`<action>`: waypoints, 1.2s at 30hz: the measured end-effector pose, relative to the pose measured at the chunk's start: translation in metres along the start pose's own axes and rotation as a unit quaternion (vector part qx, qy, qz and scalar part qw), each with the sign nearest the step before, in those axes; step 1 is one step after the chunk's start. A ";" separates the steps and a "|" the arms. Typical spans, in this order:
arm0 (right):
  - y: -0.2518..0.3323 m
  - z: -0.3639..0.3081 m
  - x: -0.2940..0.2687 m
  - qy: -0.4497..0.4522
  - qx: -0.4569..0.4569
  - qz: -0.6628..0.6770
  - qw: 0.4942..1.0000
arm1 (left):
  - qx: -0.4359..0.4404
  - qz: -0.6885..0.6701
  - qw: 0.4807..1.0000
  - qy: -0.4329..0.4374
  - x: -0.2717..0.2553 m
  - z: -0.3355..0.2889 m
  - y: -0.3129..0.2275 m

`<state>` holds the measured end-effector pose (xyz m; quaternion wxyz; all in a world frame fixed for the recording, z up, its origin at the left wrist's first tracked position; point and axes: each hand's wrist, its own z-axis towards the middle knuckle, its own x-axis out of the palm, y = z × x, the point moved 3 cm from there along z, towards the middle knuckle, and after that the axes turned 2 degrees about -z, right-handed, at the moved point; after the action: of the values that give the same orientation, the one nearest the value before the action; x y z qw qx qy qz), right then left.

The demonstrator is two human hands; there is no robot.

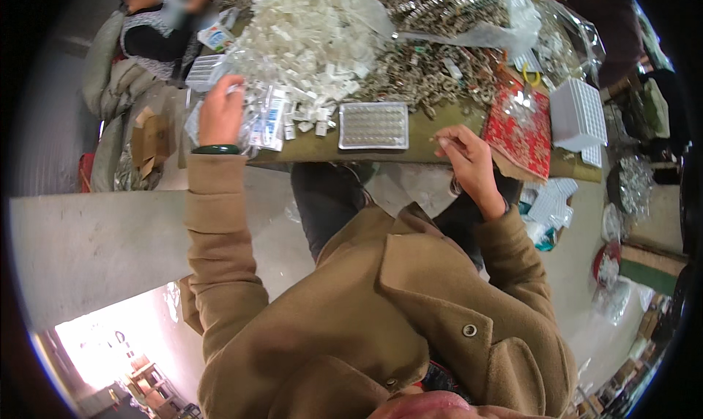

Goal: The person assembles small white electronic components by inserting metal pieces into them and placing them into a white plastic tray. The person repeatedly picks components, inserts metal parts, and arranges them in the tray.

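My left hand (222, 115), a dark green bangle at its wrist, is over the left of the table with fingers curled together. Something small and whitish shows at its fingertips, too small to name. Clear plastic bags and a blue-and-white printed packet (269, 120) lie beside it. My right hand (470, 161) is at the table's near edge, thumb and fingers pinched; what they hold, if anything, is too small to make out. Between the hands lies a clear plastic tray (373, 126) with rows of small compartments. Behind it spreads a heap of small white plastic pieces (311, 46).
A pile of small metal parts (432, 75) covers the table's far right. Right of my right hand are a red patterned cloth (523, 130), a yellow handle (531, 75) and a stack of white trays (577, 115). Another person (157, 35) sits far left; one more (611, 31) is far right.
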<state>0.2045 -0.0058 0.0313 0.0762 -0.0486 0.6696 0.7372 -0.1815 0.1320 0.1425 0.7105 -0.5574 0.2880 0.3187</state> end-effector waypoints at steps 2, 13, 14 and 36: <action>-0.002 0.001 -0.003 -0.012 0.012 0.010 1.000 | 0.008 0.191 0.980 -0.056 -0.007 0.003 0.011; -0.019 0.055 0.000 -0.080 -0.069 -0.357 0.928 | -0.054 -0.425 0.891 0.149 0.110 -0.093 -0.075; -0.024 0.058 0.004 -0.085 -0.074 -0.378 0.919 | -0.082 -0.424 0.881 0.191 0.125 -0.102 -0.078; 0.009 0.104 0.036 -0.031 -0.175 -0.397 0.901 | -0.147 -0.475 0.809 0.313 0.195 -0.141 -0.066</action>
<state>0.1704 0.0981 0.0440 0.3732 -0.3001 0.4523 0.7524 -0.0151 0.0084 0.0031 0.5542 -0.7920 0.1439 -0.2117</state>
